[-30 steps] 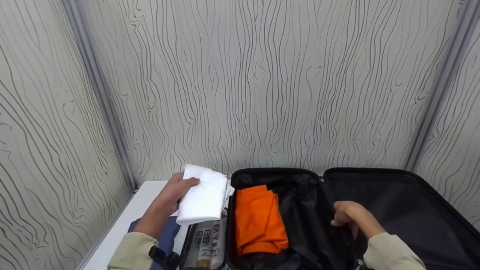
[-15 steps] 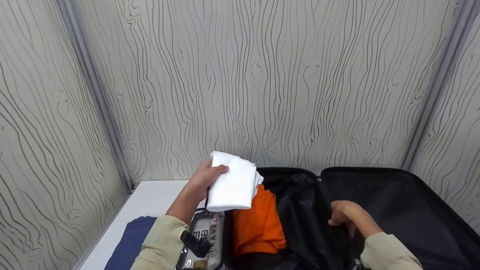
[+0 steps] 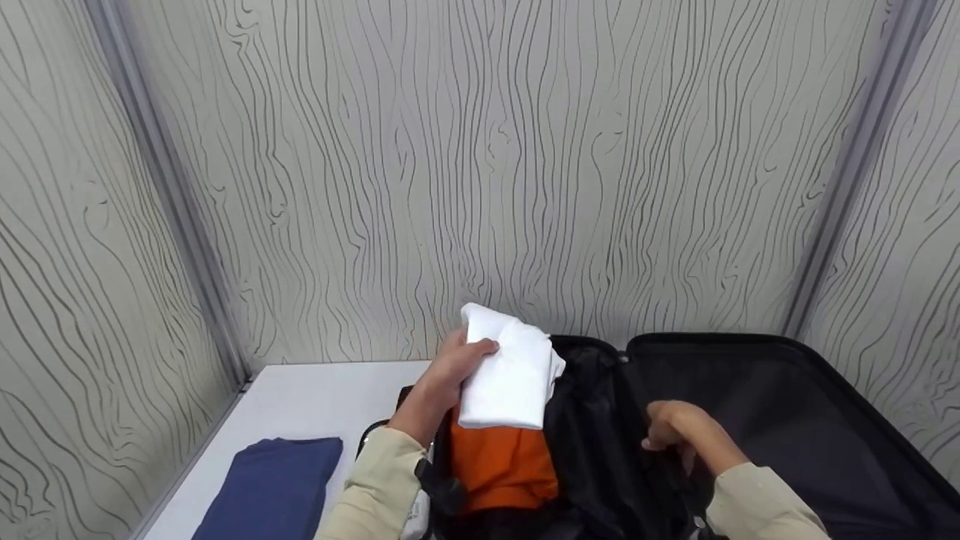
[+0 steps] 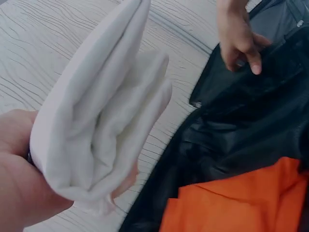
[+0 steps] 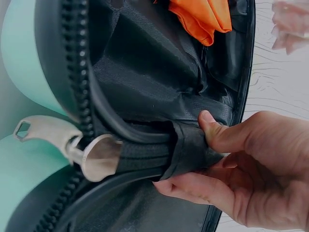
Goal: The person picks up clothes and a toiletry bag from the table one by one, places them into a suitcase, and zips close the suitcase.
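Note:
My left hand (image 3: 450, 367) grips a folded white cloth (image 3: 510, 375) above the suitcase, with the thumb laid over its top face. The left wrist view shows the cloth's layered folds (image 4: 104, 125). Below it, a folded orange cloth (image 3: 502, 465) lies in the left half of the open black suitcase (image 3: 600, 435), partly covered from sight. My right hand (image 3: 682, 431) is at the strip between the suitcase's halves. In the right wrist view, its thumb and fingers straddle a fold of black lining (image 5: 190, 150) and seem to pinch it.
A folded blue cloth (image 3: 270, 487) lies on the white table (image 3: 322, 394) to the left. A clear pouch (image 3: 417, 519) is mostly hidden under my left forearm. A metal zipper pull (image 5: 48, 133) is close by in the right wrist view. The patterned wall (image 3: 480, 165) stands behind.
My left hand has carried the white cloth rightward, from over the pouch to over the orange cloth. The right hand has stayed at the strip between the halves. The view has shifted slightly.

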Demonstrator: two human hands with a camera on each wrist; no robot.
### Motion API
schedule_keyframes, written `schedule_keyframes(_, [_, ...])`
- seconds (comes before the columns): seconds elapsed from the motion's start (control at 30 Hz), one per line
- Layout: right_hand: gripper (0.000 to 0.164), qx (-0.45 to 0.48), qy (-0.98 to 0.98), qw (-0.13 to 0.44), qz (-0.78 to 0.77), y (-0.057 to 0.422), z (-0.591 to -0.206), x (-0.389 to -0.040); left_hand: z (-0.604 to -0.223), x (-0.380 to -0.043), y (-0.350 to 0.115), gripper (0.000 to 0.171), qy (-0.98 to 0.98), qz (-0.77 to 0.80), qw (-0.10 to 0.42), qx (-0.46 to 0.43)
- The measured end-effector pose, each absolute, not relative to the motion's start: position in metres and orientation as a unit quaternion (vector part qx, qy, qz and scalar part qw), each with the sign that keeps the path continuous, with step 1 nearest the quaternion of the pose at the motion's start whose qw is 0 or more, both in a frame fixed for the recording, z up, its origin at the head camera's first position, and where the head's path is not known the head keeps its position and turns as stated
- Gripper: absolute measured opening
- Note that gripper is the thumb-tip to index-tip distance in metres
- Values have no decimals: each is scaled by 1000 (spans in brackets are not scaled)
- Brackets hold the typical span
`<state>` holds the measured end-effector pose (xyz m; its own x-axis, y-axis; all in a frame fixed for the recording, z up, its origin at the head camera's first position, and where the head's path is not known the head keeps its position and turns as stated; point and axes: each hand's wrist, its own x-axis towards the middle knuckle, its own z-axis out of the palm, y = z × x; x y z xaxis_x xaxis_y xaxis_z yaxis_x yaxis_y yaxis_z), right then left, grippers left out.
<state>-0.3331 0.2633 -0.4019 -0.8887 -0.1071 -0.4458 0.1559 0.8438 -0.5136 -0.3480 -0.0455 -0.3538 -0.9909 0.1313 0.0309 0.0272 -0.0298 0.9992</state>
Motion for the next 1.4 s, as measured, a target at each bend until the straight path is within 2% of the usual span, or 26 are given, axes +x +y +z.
schedule_keyframes(0.37, [15,-16,950,205,-234,261,-402,-335,-442,-335,-50,58,699,714,16,42])
schedule_keyframes(0.5, [18,-15,952,200,-230,262,-403,-333,-460,-326,-51,62,679,730,48,54])
schedule_keyframes(0.6, [20,-10,950,205,-237,263,-405,-333,-467,-320,-52,58,678,730,68,44])
schedule_keyframes(0.73, [18,-9,950,205,-238,263,-408,-334,-472,-312,-52,57,720,690,68,11])
schedule_keyframes(0.9, [22,-2,949,201,-243,263,-411,-335,-465,-305,-48,79,822,569,13,1])
schedule_keyframes(1.1, [18,-6,953,196,-229,263,-409,-333,-454,-297,-40,83,936,342,-85,17])
schedule_keyframes(1.17, [16,-7,953,199,-228,264,-407,-333,-453,-297,-37,81,955,278,-101,16])
schedule_keyframes(1.4, [19,-12,956,194,-219,263,-407,-337,-460,-303,-31,55,980,123,-153,11])
